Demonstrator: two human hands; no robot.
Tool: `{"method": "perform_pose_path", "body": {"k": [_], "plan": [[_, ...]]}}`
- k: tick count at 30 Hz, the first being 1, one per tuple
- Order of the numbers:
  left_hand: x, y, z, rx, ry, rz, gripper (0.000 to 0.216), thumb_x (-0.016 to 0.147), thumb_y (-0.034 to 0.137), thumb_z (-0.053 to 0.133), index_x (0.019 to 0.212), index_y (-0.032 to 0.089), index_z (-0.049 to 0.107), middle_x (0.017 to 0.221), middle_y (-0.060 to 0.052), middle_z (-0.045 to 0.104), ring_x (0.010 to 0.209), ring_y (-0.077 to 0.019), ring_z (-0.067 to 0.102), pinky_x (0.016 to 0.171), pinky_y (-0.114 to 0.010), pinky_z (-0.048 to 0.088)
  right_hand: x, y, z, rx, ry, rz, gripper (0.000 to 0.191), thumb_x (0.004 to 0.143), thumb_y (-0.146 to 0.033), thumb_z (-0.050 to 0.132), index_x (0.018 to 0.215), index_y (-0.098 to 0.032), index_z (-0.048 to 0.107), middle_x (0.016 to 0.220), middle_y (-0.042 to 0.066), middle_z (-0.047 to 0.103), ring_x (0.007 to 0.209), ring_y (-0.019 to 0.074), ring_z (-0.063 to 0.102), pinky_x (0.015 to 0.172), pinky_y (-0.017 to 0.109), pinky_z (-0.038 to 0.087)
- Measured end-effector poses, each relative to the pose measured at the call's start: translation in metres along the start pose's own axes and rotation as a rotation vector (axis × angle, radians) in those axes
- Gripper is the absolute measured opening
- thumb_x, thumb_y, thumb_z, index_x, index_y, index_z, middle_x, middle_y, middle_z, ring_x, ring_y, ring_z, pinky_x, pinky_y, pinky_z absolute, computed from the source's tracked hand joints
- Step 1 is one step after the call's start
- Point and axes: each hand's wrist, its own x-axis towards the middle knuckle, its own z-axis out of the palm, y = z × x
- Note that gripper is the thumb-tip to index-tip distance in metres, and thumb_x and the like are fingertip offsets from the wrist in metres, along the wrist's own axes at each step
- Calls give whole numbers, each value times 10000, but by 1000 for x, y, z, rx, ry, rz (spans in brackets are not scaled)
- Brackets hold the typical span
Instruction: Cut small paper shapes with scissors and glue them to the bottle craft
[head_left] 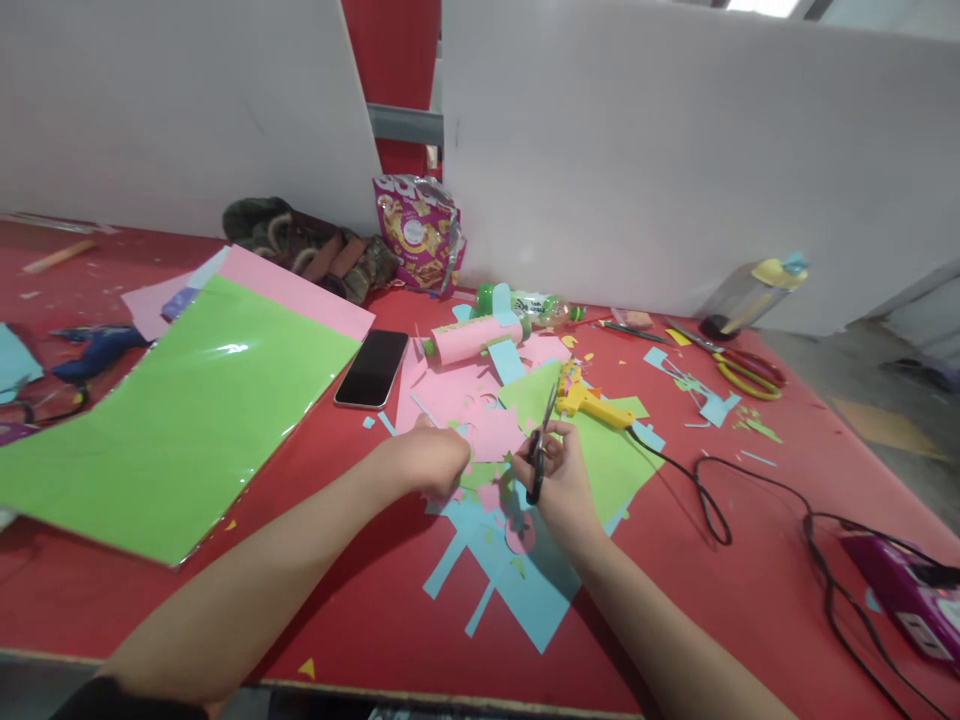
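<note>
My right hand [562, 480] holds a pair of scissors [537, 455] by the black handles, blades pointing up and away from me. My left hand [439, 462] is closed, its fingers curled down over the paper pile; what they hold, if anything, is hidden. Pink paper [491, 432] lies between the two hands, among small pink and green scraps. Under them spreads a light blue sheet [536, 610] with strips at its edge. Just beyond my right hand, a yellow glue gun [596, 405] rests on green paper [615, 455].
A pink-wrapped bottle [476, 340] and a green-capped bottle [536, 306] lie behind the pile. A phone [373, 368] and a green sheet [202, 400] are to the left. Large scissors [739, 368], a black cord [705, 500] and a purple power strip [904, 590] lie right.
</note>
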Motion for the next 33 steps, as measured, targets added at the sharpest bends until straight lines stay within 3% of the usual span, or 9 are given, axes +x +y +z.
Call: {"method": "perform_pose_path", "body": {"k": [6, 12, 14, 16, 18, 24, 33], "plan": [[0, 5, 5, 17, 126, -16, 345, 435, -42, 460, 269, 143, 220, 292, 76, 168, 402, -102, 345, 722, -407, 275, -1, -2, 0, 10, 18, 17, 352, 590, -131, 613, 822, -230, 368, 647, -70, 464, 569, 93, 484, 533, 221, 401], [-3, -4, 2, 57, 118, -49, 305, 516, 24, 484, 253, 147, 392, 264, 35, 332, 373, -113, 410, 755, -419, 256, 0, -4, 0, 33, 34, 20, 359, 588, -115, 611, 827, -233, 370, 639, -78, 467, 565, 86, 478, 529, 207, 386], [0, -10, 2, 111, 258, -45, 284, 571, 46, 467, 304, 140, 447, 332, -13, 437, 421, -150, 476, 737, -408, 269, 0, -3, 0, 29, 31, 16, 362, 589, -109, 607, 832, -232, 368, 644, -77, 467, 568, 84, 475, 527, 205, 378], [5, -14, 3, 132, 432, -23, 210, 645, 75, 435, 468, 124, 536, 558, -80, 570, 547, -193, 538, 722, -408, 284, 0, -2, 0, 24, 30, 15, 355, 598, -115, 602, 838, -231, 369, 648, -76, 466, 569, 83, 472, 529, 207, 376], [13, -17, 5, 132, 513, 0, 169, 699, 111, 411, 628, 113, 565, 751, -128, 594, 690, -237, 553, 727, -424, 290, 0, -1, 0, 22, 30, 13, 345, 606, -127, 599, 839, -233, 367, 650, -75, 465, 567, 85, 471, 535, 215, 382], [35, -21, 13, 99, 523, 49, 161, 762, 209, 407, 801, 130, 542, 931, -125, 560, 906, -261, 490, 769, -409, 306, 0, -2, 0, 23, 33, 6, 342, 604, -131, 601, 830, -234, 367, 661, -69, 470, 584, 93, 490, 549, 229, 406], [44, -24, 21, 32, 513, 89, 162, 727, 243, 477, 866, 165, 503, 985, -99, 522, 975, -253, 446, 782, -370, 339, -2, -4, 1, 59, 36, 54, 348, 596, -164, 628, 817, -237, 369, 691, -64, 465, 533, 85, 481, 471, 216, 415]]}}
